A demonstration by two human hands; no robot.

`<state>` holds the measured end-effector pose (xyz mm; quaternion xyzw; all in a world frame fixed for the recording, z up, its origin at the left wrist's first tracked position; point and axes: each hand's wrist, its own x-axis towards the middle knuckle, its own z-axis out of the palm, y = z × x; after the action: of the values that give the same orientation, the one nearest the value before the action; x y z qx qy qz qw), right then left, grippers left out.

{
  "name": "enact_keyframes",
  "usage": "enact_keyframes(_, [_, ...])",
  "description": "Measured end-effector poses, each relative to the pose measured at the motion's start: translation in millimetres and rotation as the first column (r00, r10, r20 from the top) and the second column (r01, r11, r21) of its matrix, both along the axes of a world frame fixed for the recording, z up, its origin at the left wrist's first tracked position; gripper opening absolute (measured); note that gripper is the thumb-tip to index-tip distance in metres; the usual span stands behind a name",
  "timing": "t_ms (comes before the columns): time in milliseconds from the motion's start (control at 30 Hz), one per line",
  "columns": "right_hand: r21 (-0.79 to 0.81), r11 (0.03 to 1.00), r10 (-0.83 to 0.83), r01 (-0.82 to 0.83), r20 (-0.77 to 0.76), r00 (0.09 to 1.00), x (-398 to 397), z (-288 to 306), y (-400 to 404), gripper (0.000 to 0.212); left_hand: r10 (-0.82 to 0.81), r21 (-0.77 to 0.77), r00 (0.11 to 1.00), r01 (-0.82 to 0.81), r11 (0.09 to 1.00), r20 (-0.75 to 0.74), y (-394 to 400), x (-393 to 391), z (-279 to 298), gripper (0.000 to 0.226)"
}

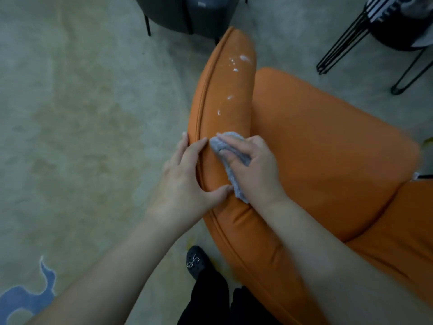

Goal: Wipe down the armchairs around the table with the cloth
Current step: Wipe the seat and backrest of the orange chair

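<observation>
An orange leather armchair (316,141) fills the right half of the view, seen from above. Its left armrest (225,90) carries white foam spots along the top. My right hand (253,165) grips a crumpled grey-blue cloth (225,148) and presses it onto the armrest. My left hand (187,177) holds the armrest's outer edge just left of the cloth, fingers on the piped seam and thumb curled over the top.
A dark grey armchair (187,12) stands at the top centre. A black wire-legged stool or side table (379,34) is at the top right. Pale patterned carpet (82,125) covers the floor to the left. My dark shoe (196,261) stands beside the orange chair.
</observation>
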<state>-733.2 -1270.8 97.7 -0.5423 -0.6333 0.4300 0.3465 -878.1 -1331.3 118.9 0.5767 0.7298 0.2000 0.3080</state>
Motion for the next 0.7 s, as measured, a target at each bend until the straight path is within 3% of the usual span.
enact_keyframes(200, [-0.163,0.972,-0.156,0.168,0.085,0.984,19.9,-7.7,23.9,0.03,-0.004,-0.023,0.999,0.005,1.0,0.036,11.2,-1.8,2.5,0.102])
enact_keyframes(267, [-0.13,0.974,-0.182,0.184,0.027,0.983,11.7,-4.7,27.8,0.03,0.005,-0.013,0.999,-0.005,1.0,0.043,17.7,-2.1,2.6,0.098])
enact_keyframes(400, [-0.015,1.0,-0.019,0.019,-0.062,0.998,-13.6,-5.5,28.0,0.034,-0.001,0.016,0.998,0.0,1.0,0.067,29.4,-6.7,4.3,0.09])
enact_keyframes(600, [-0.166,0.976,-0.14,0.144,0.037,0.99,15.6,-10.8,55.9,0.03,-0.013,-0.061,1.0,0.014,0.998,0.022,45.1,-15.2,13.4,0.085])
enact_keyframes(700, [-0.082,0.979,-0.191,0.185,-0.077,0.979,-0.4,0.2,71.6,0.028,-0.003,-0.04,0.999,0.004,0.999,0.033,53.7,-15.2,12.8,0.085])
